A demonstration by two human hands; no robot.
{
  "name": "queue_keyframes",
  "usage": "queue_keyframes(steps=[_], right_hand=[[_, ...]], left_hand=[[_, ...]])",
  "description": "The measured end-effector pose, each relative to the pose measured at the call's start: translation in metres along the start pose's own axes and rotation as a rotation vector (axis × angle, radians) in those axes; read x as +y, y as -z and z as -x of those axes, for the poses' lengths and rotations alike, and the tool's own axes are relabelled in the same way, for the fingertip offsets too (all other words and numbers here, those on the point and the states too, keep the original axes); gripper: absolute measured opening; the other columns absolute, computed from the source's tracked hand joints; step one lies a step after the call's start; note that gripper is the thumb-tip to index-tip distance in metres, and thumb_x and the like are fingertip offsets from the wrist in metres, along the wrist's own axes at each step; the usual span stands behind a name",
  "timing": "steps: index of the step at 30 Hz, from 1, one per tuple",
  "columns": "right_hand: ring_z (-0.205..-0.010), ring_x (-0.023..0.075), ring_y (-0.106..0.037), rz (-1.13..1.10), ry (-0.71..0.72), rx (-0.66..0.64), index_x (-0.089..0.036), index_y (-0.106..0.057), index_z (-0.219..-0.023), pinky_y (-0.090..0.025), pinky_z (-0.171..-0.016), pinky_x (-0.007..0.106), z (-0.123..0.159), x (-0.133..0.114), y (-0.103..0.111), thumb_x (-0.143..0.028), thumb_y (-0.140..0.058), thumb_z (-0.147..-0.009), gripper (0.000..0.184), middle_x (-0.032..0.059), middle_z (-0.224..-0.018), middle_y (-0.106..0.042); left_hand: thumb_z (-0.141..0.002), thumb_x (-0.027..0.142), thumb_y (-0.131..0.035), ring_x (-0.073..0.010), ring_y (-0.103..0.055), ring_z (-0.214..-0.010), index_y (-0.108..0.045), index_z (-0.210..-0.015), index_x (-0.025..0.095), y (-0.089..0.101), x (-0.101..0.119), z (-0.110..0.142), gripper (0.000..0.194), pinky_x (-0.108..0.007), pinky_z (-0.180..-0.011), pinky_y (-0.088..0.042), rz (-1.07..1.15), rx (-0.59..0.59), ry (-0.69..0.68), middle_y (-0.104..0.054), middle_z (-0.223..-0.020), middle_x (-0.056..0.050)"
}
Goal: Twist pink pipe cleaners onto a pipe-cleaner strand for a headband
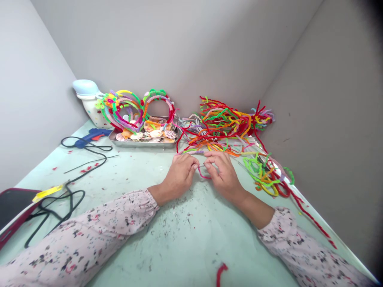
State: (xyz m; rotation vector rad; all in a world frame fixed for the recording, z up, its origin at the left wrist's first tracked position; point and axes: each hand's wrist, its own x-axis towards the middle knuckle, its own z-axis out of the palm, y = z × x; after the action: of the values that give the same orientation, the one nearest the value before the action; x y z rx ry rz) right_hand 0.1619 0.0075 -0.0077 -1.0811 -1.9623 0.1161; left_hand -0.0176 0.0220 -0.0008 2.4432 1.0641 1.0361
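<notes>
Both hands meet at the middle of the table, fingers pinched. My left hand and my right hand grip a thin band partly wrapped in coloured fuzz, mostly hidden by the fingers. A dark pink pipe cleaner bends down in a loop between the two hands, its ends at the fingertips. Just behind the knuckles shows a fuzzy strip in green and lilac; whether it belongs to the held piece I cannot tell.
Behind stands a metal tray of shells with fuzzy headbands. Pipe cleaners pile up at back right; more lie along the right edge. At left are a blue glue gun, black cord, phone and white cup.
</notes>
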Motion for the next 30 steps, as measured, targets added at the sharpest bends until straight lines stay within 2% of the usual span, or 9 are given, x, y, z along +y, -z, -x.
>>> queue_keyframes(steps=[15,30], right_hand=[[-0.109,0.0236,-0.050,-0.004,0.007,0.006,-0.025,-0.056,-0.096,-0.039,-0.095,0.046,0.0000,0.0011,-0.0008,-0.023,-0.045,-0.090,0.012,0.0066,-0.111,-0.057],[-0.107,0.0219,-0.051,0.006,0.003,-0.006,-0.023,-0.057,-0.091,-0.038,-0.095,0.042,-0.0021,-0.0019,0.0008,-0.022,-0.046,-0.090,0.011,0.0064,-0.109,-0.058]], left_hand=[[-0.094,0.024,-0.035,-0.0181,-0.051,-0.082,-0.053,-0.082,0.017,0.0013,0.0006,0.0001,0.023,-0.035,-0.080,-0.038,0.014,0.000,0.001,-0.057,-0.079,-0.003],[-0.096,0.027,-0.033,-0.0179,-0.050,-0.081,-0.051,-0.081,0.017,0.0012,-0.0017,-0.0004,0.026,-0.034,-0.080,-0.038,0.051,-0.026,-0.005,-0.055,-0.079,-0.003]])
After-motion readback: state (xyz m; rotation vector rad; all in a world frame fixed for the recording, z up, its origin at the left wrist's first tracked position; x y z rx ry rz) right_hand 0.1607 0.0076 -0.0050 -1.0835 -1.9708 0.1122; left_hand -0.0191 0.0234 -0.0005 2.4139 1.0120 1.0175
